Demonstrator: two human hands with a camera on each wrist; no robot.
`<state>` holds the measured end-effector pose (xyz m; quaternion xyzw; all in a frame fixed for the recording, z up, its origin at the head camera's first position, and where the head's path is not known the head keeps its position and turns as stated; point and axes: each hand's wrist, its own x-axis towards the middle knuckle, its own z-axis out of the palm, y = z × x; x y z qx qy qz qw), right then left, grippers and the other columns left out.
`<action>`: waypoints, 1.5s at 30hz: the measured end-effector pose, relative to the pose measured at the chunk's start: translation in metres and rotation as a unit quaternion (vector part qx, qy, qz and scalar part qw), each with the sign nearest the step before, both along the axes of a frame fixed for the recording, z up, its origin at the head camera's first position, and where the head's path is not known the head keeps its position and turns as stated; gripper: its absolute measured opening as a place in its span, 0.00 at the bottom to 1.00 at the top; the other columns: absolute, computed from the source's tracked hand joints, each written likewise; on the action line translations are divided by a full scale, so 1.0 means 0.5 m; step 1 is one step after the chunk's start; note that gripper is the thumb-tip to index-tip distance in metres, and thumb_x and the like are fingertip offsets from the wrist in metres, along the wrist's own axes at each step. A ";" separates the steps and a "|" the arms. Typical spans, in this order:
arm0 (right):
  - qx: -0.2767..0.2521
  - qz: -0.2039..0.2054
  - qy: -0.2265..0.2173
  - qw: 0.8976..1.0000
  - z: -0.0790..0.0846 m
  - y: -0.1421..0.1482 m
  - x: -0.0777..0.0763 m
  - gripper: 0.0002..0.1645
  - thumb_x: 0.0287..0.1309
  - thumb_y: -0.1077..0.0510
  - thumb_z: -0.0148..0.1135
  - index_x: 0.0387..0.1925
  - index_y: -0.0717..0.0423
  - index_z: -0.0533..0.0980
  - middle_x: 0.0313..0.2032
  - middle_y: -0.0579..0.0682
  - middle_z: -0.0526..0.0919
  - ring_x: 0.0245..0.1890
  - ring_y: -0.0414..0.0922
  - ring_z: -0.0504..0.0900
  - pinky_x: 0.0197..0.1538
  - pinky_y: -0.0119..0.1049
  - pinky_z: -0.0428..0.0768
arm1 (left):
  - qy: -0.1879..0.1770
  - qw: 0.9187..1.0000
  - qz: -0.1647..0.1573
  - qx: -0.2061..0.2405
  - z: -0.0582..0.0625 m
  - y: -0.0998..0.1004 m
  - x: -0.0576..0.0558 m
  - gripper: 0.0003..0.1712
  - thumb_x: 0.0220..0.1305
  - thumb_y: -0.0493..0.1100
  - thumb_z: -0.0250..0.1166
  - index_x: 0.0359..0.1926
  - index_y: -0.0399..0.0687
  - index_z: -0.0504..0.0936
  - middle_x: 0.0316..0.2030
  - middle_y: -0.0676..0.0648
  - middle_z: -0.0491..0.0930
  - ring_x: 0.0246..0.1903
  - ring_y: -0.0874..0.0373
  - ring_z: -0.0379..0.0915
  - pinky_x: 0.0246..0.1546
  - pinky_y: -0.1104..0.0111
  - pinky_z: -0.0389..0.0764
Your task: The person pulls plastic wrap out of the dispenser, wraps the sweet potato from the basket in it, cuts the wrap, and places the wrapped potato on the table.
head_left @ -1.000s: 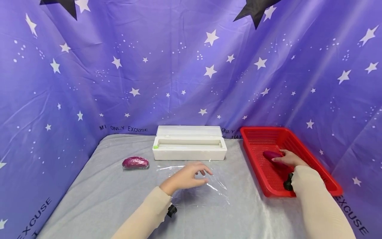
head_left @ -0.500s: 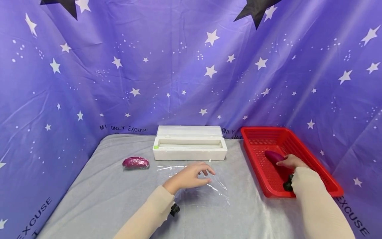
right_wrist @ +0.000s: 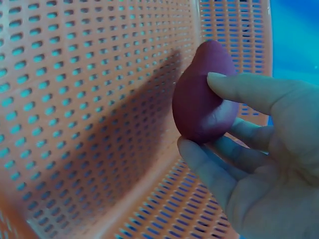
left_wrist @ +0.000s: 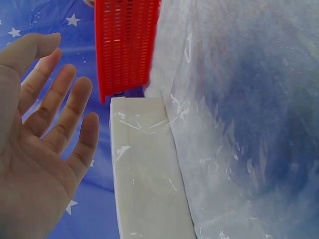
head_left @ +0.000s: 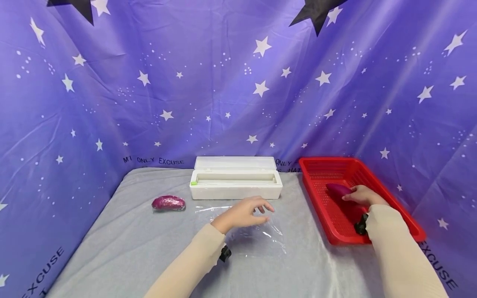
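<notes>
Starry curtain (head_left: 208, 82) hanging behind, right hand (head_left: 365, 195) is pinching a purple veg (head_left: 336, 189) in the red basket (head_left: 344, 239), frame right (imo it's wanting a snug, gentle grip), while the left hand (head_left: 244, 213) is hovering loose-fingered over clear film (head_left: 275, 238), lower centre

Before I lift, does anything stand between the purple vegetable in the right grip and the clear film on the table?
Yes: the red basket's film-side wall stands between the purple vegetable and the clear film. The left grip also overlaps the film in the head view. Nothing else visible blocks the way.
</notes>
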<state>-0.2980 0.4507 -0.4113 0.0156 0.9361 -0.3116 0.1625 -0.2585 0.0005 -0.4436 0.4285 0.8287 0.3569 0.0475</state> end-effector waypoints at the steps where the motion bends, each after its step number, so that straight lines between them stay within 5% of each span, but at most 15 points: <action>1: 0.014 0.010 0.006 1.000 0.004 -0.001 -0.001 0.40 0.65 0.57 0.63 0.57 0.90 0.58 0.47 0.75 0.72 0.47 0.63 0.75 0.54 0.59 0.77 | -0.002 1.000 -0.002 0.003 0.002 0.001 -0.003 0.16 0.67 0.45 0.68 0.55 0.56 0.82 0.51 0.55 0.80 0.48 0.61 0.77 0.48 0.70 0.77; 6: 0.036 0.037 0.029 0.998 0.022 -0.016 0.006 0.43 0.66 0.55 0.62 0.59 0.91 0.56 0.55 0.83 0.66 0.53 0.70 0.72 0.56 0.62 0.75 | -0.003 1.000 -0.006 0.014 0.002 0.007 -0.016 0.16 0.67 0.44 0.67 0.54 0.53 0.82 0.51 0.55 0.81 0.49 0.59 0.78 0.47 0.69 0.77; 13: 0.035 0.041 0.087 0.995 0.037 -0.038 0.014 0.42 0.64 0.56 0.64 0.61 0.88 0.58 0.51 0.77 0.73 0.44 0.59 0.78 0.49 0.53 0.81 | -0.035 0.999 0.004 0.028 0.002 0.014 -0.029 0.16 0.68 0.44 0.66 0.56 0.51 0.82 0.52 0.55 0.81 0.48 0.59 0.78 0.51 0.62 0.77; 20: 0.068 0.056 0.137 0.987 0.058 -0.065 0.019 0.43 0.63 0.51 0.65 0.62 0.84 0.61 0.56 0.79 0.71 0.52 0.70 0.73 0.54 0.64 0.73 | -0.058 0.997 0.013 0.042 -0.001 0.023 -0.042 0.18 0.70 0.45 0.64 0.58 0.48 0.80 0.54 0.52 0.81 0.50 0.59 0.78 0.53 0.57 0.77; 28: 0.078 0.066 0.176 0.979 0.085 -0.110 0.018 0.43 0.62 0.49 0.67 0.64 0.77 0.64 0.55 0.75 0.75 0.48 0.64 0.78 0.50 0.60 0.76 | -0.050 0.997 0.022 0.059 0.005 0.033 -0.054 0.19 0.69 0.44 0.65 0.59 0.48 0.78 0.55 0.49 0.80 0.49 0.56 0.79 0.47 0.67 0.75; 35: 0.074 0.081 0.209 0.972 0.095 -0.161 0.029 0.40 0.59 0.50 0.70 0.63 0.73 0.67 0.52 0.72 0.78 0.45 0.60 0.80 0.48 0.56 0.77 | -0.058 0.996 0.021 0.070 0.004 0.041 -0.058 0.23 0.69 0.43 0.64 0.62 0.43 0.75 0.57 0.42 0.79 0.50 0.52 0.80 0.50 0.61 0.79; 45: 0.053 0.119 0.223 0.966 0.095 -0.248 0.054 0.36 0.59 0.53 0.71 0.63 0.68 0.70 0.50 0.66 0.82 0.46 0.58 0.82 0.47 0.53 0.80 | -0.080 0.990 0.074 0.089 0.015 0.055 -0.069 0.31 0.69 0.47 0.65 0.69 0.44 0.68 0.61 0.42 0.73 0.53 0.53 0.78 0.51 0.68 0.77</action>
